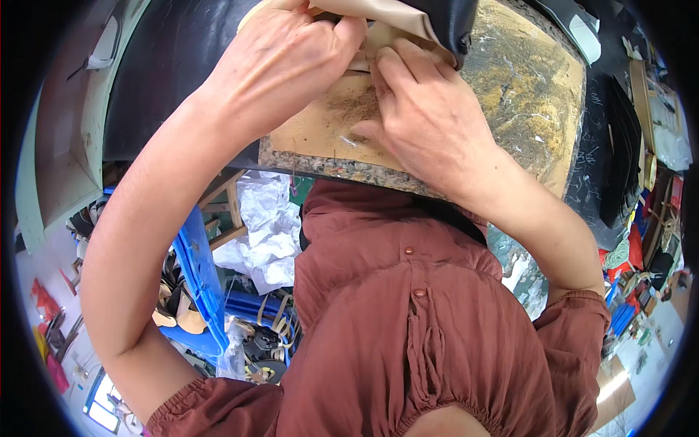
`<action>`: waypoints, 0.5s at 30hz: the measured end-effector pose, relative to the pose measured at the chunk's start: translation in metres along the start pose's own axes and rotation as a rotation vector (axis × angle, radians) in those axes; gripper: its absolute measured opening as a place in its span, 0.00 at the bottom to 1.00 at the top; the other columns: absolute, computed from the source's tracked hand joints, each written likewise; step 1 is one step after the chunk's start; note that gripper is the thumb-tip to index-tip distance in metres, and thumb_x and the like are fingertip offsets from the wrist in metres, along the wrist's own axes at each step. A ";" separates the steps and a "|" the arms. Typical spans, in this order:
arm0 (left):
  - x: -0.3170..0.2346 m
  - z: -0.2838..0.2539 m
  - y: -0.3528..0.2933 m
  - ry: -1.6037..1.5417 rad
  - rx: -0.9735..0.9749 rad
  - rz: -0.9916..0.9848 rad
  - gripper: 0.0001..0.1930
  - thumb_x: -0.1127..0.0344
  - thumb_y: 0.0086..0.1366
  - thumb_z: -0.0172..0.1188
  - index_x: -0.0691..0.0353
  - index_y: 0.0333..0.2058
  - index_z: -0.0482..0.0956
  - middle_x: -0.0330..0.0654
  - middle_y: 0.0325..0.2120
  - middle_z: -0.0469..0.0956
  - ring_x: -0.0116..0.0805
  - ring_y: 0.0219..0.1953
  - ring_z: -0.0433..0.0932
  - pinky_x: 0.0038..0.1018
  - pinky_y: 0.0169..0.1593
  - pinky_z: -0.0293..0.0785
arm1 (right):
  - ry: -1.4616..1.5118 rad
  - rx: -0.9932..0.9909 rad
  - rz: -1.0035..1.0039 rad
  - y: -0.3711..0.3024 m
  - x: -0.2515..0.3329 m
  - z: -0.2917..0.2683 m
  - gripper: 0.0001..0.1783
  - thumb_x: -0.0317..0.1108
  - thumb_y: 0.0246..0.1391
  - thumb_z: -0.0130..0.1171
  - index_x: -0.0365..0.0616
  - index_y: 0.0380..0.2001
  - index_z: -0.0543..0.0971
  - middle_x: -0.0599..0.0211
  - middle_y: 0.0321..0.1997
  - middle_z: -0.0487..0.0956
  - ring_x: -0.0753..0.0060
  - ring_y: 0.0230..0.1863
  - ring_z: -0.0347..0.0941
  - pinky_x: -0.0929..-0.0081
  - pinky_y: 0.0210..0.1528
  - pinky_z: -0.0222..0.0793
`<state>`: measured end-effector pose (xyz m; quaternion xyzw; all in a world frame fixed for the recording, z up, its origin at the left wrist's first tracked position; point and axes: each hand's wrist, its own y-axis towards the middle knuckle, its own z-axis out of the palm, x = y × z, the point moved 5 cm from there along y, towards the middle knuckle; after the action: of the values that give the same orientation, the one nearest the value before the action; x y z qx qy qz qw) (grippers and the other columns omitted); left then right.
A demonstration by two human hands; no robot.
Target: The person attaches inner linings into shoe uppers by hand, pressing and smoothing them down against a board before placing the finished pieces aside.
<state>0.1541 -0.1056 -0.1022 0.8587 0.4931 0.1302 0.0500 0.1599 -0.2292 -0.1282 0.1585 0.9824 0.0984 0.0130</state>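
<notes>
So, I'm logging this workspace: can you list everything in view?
Material: count unclear, beige and black, at both hands
Board: 1, stained tan, on slab
Slab: 1, speckled grey, under board
Bench: 1, black, top
Sheets: several, black, bench's right
Frame: 1, pale green, upper left
Crumpled sheeting: count unclear, white, left below bench
Crate: at least 1, blue, lower left
Clutter: uncountable, mixed colours, both sides
Clothes: count unclear, reddish-brown, centre
Arms: 2, bare, left and right
Left hand: 1, bare, touching material
Right hand: 1, bare, touching material

Bright, even light is filling the scene!
Glare is burning out a window-like panel near left, sheen is lying on the black surface far left, and edges are bowing toward blackened rims.
</notes>
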 end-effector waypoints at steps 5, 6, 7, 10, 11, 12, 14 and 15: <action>0.014 0.023 -0.004 -0.072 -0.412 0.042 0.05 0.70 0.58 0.60 0.66 0.31 0.76 0.49 0.27 0.80 0.45 0.39 0.80 0.33 0.49 0.74 | 0.194 -0.022 0.033 -0.005 -0.006 0.002 0.40 0.55 0.43 0.67 0.33 0.51 0.74 0.57 0.52 0.70 0.55 0.53 0.68 0.64 0.55 0.68; 0.017 0.017 -0.015 -0.190 -0.760 0.133 0.09 0.69 0.57 0.60 0.68 0.34 0.82 0.53 0.32 0.81 0.45 0.44 0.80 0.34 0.50 0.74 | 0.231 -0.032 0.016 -0.003 -0.004 -0.001 0.43 0.58 0.42 0.66 0.32 0.52 0.73 0.56 0.53 0.70 0.54 0.53 0.68 0.64 0.56 0.67; 0.011 0.015 -0.012 -0.205 -0.769 0.140 0.09 0.69 0.57 0.60 0.68 0.34 0.82 0.53 0.32 0.81 0.45 0.44 0.80 0.34 0.50 0.74 | 0.223 -0.023 0.030 -0.005 -0.009 0.003 0.43 0.58 0.42 0.66 0.32 0.52 0.73 0.56 0.53 0.70 0.54 0.53 0.68 0.64 0.56 0.67; 0.016 0.020 -0.007 -0.093 0.125 -0.237 0.04 0.70 0.59 0.60 0.62 0.30 0.74 0.45 0.23 0.79 0.43 0.34 0.81 0.33 0.52 0.71 | 0.194 -0.046 0.025 0.000 -0.007 0.006 0.41 0.60 0.37 0.68 0.31 0.43 0.76 0.60 0.46 0.70 0.61 0.52 0.67 0.68 0.55 0.67; 0.015 0.012 -0.006 -0.116 0.083 -0.117 0.08 0.67 0.59 0.60 0.65 0.32 0.77 0.49 0.29 0.80 0.43 0.41 0.78 0.33 0.52 0.70 | 0.145 -0.085 0.021 0.002 -0.003 0.005 0.43 0.61 0.36 0.68 0.31 0.44 0.76 0.60 0.45 0.70 0.62 0.52 0.67 0.68 0.55 0.66; 0.013 0.004 -0.005 -0.139 0.042 0.003 0.12 0.63 0.60 0.60 0.68 0.35 0.80 0.53 0.35 0.81 0.43 0.48 0.76 0.32 0.52 0.70 | 0.096 -0.124 0.018 0.003 0.000 0.004 0.44 0.62 0.35 0.67 0.32 0.45 0.75 0.61 0.45 0.70 0.62 0.52 0.68 0.68 0.55 0.66; 0.016 -0.016 -0.002 -0.128 0.122 -0.052 0.13 0.62 0.60 0.61 0.68 0.34 0.79 0.52 0.33 0.81 0.43 0.45 0.77 0.32 0.50 0.70 | 0.121 -0.109 0.030 0.002 -0.002 0.010 0.44 0.63 0.35 0.67 0.32 0.44 0.76 0.62 0.45 0.70 0.62 0.52 0.67 0.68 0.55 0.66; 0.017 -0.017 -0.002 -0.114 0.205 -0.107 0.14 0.60 0.61 0.62 0.69 0.33 0.79 0.51 0.30 0.81 0.44 0.41 0.79 0.33 0.48 0.71 | 0.148 -0.097 0.040 0.001 -0.004 0.013 0.44 0.64 0.35 0.66 0.31 0.43 0.77 0.63 0.45 0.70 0.63 0.52 0.67 0.69 0.55 0.66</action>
<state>0.1559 -0.0903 -0.0833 0.8377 0.5454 0.0274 -0.0031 0.1647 -0.2267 -0.1409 0.1696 0.9713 0.1575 -0.0541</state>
